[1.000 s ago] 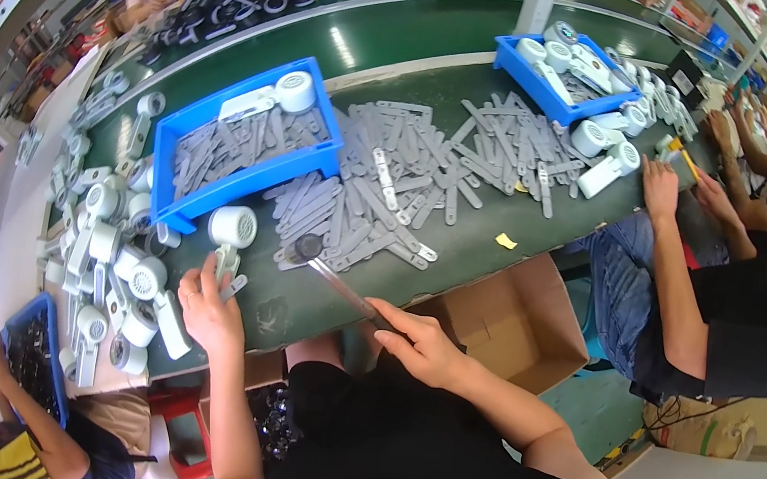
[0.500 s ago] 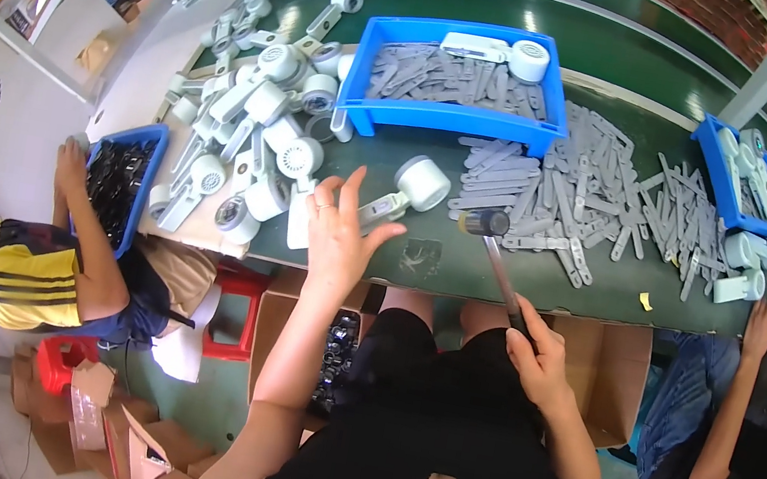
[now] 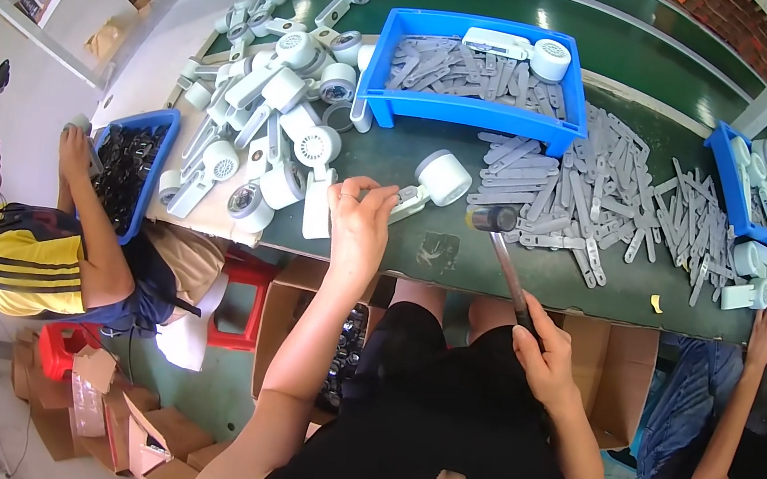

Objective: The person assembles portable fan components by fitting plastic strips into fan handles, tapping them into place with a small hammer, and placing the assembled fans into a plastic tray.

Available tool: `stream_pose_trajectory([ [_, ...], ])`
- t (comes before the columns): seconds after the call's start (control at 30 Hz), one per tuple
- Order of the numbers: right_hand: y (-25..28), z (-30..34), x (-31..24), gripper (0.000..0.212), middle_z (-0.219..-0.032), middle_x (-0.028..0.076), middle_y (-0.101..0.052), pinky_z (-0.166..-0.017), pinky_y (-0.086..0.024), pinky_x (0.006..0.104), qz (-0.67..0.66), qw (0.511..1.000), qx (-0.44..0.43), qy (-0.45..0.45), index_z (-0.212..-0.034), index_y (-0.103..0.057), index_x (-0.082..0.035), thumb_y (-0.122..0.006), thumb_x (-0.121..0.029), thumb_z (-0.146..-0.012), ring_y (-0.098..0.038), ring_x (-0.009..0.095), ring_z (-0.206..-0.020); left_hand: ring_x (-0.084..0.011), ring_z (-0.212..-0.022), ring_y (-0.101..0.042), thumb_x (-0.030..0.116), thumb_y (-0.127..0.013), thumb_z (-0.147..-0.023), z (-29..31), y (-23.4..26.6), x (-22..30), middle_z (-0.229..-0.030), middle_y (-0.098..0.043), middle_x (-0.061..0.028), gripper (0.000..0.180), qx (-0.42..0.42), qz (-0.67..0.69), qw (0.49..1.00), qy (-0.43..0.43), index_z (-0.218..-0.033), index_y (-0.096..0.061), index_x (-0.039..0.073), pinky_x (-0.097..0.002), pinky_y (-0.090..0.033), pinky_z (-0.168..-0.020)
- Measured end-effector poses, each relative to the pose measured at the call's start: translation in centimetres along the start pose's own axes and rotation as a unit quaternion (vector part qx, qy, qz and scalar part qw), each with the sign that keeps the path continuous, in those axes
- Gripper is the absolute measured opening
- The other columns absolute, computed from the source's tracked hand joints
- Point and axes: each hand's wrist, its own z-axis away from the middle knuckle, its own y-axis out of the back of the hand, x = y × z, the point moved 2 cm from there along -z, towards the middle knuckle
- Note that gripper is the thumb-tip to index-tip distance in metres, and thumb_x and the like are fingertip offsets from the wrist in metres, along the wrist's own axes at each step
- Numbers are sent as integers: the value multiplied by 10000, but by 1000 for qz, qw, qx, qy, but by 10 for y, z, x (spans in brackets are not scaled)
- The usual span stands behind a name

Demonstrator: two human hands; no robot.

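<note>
My left hand (image 3: 360,226) is closed, its thumb and fingers drawn together at the handle end of a white handheld fan (image 3: 442,178). That fan lies on the green workbench (image 3: 378,152) with its round head pointing away to the right; my fingers partly hide the handle. In my right hand (image 3: 547,353) is a hammer (image 3: 512,271), gripped by its dark handle. The hammer's head hovers at the near side of a pile of flat grey strips (image 3: 583,197). Many more white fans (image 3: 286,91) are heaped left of my left hand.
A blue tray (image 3: 474,120) of grey strips, with one fan on top, stands beyond my hands. Another blue tray (image 3: 727,185) is at the right, near a co-worker's hand (image 3: 766,329). At the left, a seated person (image 3: 26,251) handles something beside a blue bin (image 3: 154,171) of dark parts.
My left hand's spread fingers have come together at the fan's handle. The fan and the hammer keep about the same places over the bench; the whole view has shifted slightly.
</note>
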Motion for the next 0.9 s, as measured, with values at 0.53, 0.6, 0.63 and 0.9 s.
stream_pose_trajectory([
  [0.53, -31, -65, -9, 388, -1043, 262, -605, -788, -476, 387, 115, 986, -35, 117, -1278, -455, 49, -520, -77, -916, -597, 418, -922, -263, -858, -519, 73, -720, -744, 1, -1, -2, -866, -617, -64, 150, 25, -9, 1000, -13, -894, -724, 62, -361, -447, -737],
  [0.6, -28, -70, -21, 388, -1026, 264, -604, -782, -476, 402, 133, 987, -86, 34, -1269, -459, 50, -522, -72, -906, -586, 433, -908, -260, -827, -534, 59, -722, -736, 2, -3, -9, -860, -620, -64, 156, 14, 63, 998, 22, -892, -723, 62, -358, -451, -725],
  [0.63, -27, -71, -20, 392, -992, 255, -612, -760, -474, 416, 132, 984, -50, 106, -1269, -461, 47, -525, -72, -901, -591, 426, -878, -260, -827, -534, 59, -722, -736, 4, -3, -10, -860, -620, -64, 156, 15, 62, 998, 24, -892, -723, 62, -358, -451, -725],
  [0.9, -28, -76, -13, 409, -962, 247, -610, -736, -469, 432, 144, 983, -59, 99, -1288, -455, 23, -530, -75, -898, -590, 416, -846, -262, -823, -574, 51, -745, -711, 5, -5, -12, -857, -627, -88, 172, 15, 142, 989, 38, -880, -712, 51, -350, -468, -720],
])
